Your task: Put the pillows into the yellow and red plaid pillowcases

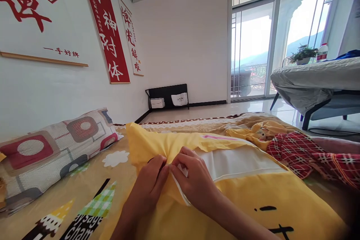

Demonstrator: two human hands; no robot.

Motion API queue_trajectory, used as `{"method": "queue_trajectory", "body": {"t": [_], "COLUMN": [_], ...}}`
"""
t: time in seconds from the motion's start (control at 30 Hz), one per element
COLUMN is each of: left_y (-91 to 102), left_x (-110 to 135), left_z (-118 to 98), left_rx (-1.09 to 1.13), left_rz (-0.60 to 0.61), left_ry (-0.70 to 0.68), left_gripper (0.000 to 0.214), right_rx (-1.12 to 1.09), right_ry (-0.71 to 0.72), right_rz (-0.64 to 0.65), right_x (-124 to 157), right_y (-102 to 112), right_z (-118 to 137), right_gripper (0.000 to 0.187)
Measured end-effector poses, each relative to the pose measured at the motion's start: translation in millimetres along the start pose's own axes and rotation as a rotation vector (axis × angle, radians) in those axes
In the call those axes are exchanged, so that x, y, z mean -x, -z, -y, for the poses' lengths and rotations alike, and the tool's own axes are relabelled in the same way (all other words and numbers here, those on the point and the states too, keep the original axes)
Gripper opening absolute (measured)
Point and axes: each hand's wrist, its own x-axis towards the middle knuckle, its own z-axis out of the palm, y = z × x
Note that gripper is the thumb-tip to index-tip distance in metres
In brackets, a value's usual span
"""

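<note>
A yellow pillowcase (pixel 253 198) lies on the bed in front of me, with a white pillow (pixel 239 163) showing through its open side. My left hand (pixel 150 183) pinches the yellow fabric at the opening's edge, fingers closed. My right hand (pixel 194 180) grips the same edge beside it, fingers pressed on the fabric and the white zip strip. Both hands touch each other at the fingertips.
A patterned pillow (pixel 50 150) lies at the left by the wall. A red checked cloth (pixel 303 153) and a crumpled yellow blanket (pixel 253 129) lie at the right. The printed bedsheet (pixel 84 191) covers the bed. A covered table (pixel 317 78) stands near the glass doors.
</note>
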Motion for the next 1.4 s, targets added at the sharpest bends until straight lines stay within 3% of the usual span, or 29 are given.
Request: {"method": "queue_trajectory", "body": {"t": [0.27,0.53,0.73,0.83,0.97,1.2,1.4], "left_y": [9.0,8.7,11.9,13.6,6.8,-1.2,-7.0], "left_x": [-4.6,-3.6,-7.0,-7.9,-9.6,-10.3,-7.6], "left_z": [7.3,-3.7,12.0,16.9,17.6,10.9,11.8], "left_rx": [0.199,-0.219,0.118,0.246,0.306,0.339,0.468], "left_rz": [0.012,0.051,0.14,0.197,0.118,0.027,-0.03], "left_ry": [0.046,-0.112,0.014,0.065,0.092,0.075,0.138], "left_gripper": [0.027,0.021,0.019,0.022,0.028,0.03,0.029], "right_rx": [-0.026,-0.038,0.006,0.114,0.251,0.011,0.055], "right_ry": [-0.022,-0.01,-0.005,0.068,0.174,-0.139,-0.14], "right_rz": [0.025,-0.005,0.038,0.074,0.138,0.174,0.16], "right_x": [-5.2,-7.0,-10.4,-10.0,-7.8,-12.5,-13.5], "right_y": [-1.2,-2.5,0.4,0.4,-2.6,-6.3,-9.5], "right_z": [-1.0,-5.8,-7.0,-6.5,-4.7,-4.4,-1.8], "right_gripper": [0.015,0.017,0.016,0.016,0.023,0.029,0.025]}}
